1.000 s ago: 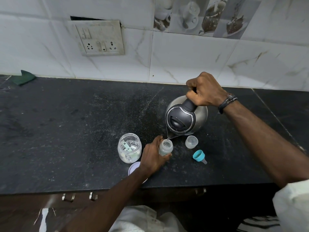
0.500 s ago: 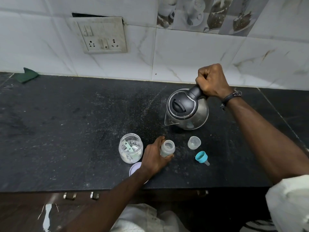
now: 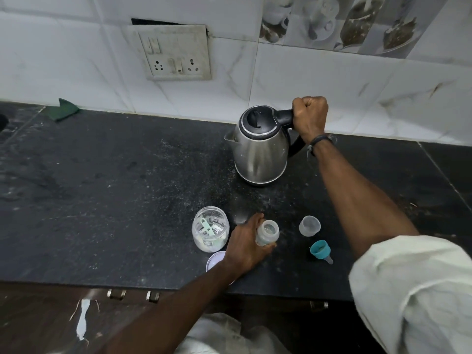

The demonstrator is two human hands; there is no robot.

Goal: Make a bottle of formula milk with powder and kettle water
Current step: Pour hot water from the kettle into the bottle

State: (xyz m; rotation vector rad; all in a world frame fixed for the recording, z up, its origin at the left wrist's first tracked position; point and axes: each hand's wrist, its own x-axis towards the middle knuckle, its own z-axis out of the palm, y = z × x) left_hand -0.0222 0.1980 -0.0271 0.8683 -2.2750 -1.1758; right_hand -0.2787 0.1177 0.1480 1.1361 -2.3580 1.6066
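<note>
Steel kettle point(image 3: 260, 152): it stands upright on the black counter point(image 3: 115, 200), near the wall, with its lid down and its spout pointing to your left.
Your right hand point(image 3: 310, 117): your fingers are curled tight round the kettle's black handle, like a fist.
Baby bottle point(image 3: 267, 232): it is open at the top and stands near the front edge of the counter, well apart from the kettle.
Your left hand point(image 3: 246, 242): your fingers and thumb are wrapped round the side of the baby bottle and hold it.
Powder jar point(image 3: 210, 229): this clear jar is open and sits just to the left of your left hand. A pale green scoop point(image 3: 208, 227) lies inside it, and there is white powder at the bottom.
Jar lid point(image 3: 215, 260): it is round and pale, and lies flat in front of the jar. Your left wrist hides part of it.
Clear cap point(image 3: 309, 225): it sits to the right of the bottle, not touching it.
Teal ring with teat point(image 3: 320, 250): it lies on its side in front of the clear cap.
Wall: white tiles, with a socket plate point(image 3: 176, 53) up on the left.
Green cloth point(image 3: 65, 112): it lies far off at the back left of the counter.
</note>
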